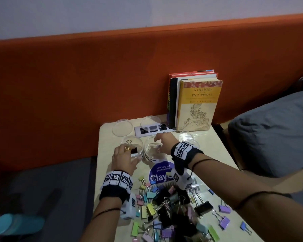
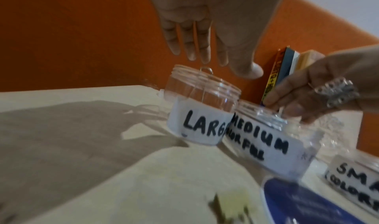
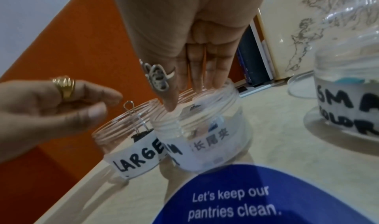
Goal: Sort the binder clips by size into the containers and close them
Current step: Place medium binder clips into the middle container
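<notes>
Three clear jars stand on the table. The LARGE jar holds a black binder clip whose wire handle pokes above the rim. My left hand hovers just over it, fingers relaxed, holding nothing. My right hand points straight down with its fingertips at the mouth of the MEDIUM COLORFUL jar. The SMALL COLORFUL jar stands to the right. A pile of mixed binder clips lies near me.
Two clear lids lie behind the jars, by a white socket plate. Upright books stand at the back against the orange partition. A blue round sticker marks the table. A grey cushion lies to the right.
</notes>
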Tool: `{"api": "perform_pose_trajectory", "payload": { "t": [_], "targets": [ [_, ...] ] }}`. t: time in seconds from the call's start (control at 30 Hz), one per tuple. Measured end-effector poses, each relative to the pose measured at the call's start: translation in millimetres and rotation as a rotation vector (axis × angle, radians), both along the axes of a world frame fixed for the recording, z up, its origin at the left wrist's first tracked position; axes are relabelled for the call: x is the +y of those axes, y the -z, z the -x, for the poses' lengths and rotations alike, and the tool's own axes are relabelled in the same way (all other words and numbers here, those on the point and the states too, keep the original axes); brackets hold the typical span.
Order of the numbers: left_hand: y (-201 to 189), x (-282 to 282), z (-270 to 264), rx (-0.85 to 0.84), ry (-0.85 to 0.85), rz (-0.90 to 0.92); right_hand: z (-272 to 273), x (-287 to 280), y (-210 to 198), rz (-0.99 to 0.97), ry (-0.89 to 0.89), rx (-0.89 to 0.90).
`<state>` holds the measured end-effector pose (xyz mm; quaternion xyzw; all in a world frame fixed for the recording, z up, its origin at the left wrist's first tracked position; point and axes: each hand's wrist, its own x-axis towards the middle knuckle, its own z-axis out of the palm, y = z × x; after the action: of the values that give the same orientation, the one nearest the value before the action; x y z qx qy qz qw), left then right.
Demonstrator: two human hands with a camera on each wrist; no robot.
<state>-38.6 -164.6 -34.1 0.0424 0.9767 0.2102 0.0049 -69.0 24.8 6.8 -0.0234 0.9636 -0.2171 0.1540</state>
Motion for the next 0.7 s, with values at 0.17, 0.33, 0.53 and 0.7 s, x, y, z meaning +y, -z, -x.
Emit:
{"api": "perform_pose_trajectory", "payload": {
  "t": [0.17,0.33,0.53,0.7],
  "targets": [
    [-15.9,-3.4,25.9,0.074,-0.073,-0.053,-5.5,-4.8,5.8,0.021,-0.057,0.024],
    [-17.9,-4.9,51.6,-0.023,-0.098,0.119,-8.3,-29.9,7.1,0.085,-0.241,0.171],
    [-14.8,-6.3,60.8,-0.016,-0.082,0.235,-1.9,-46.2,12.6,-0.106,-0.3,0.075],
    [-18.9,-7.2,63.1,-0.111,-0.043,0.262,-1.5,-46.1,17.2,-0.025,-0.277,0.109]
  ]
}}
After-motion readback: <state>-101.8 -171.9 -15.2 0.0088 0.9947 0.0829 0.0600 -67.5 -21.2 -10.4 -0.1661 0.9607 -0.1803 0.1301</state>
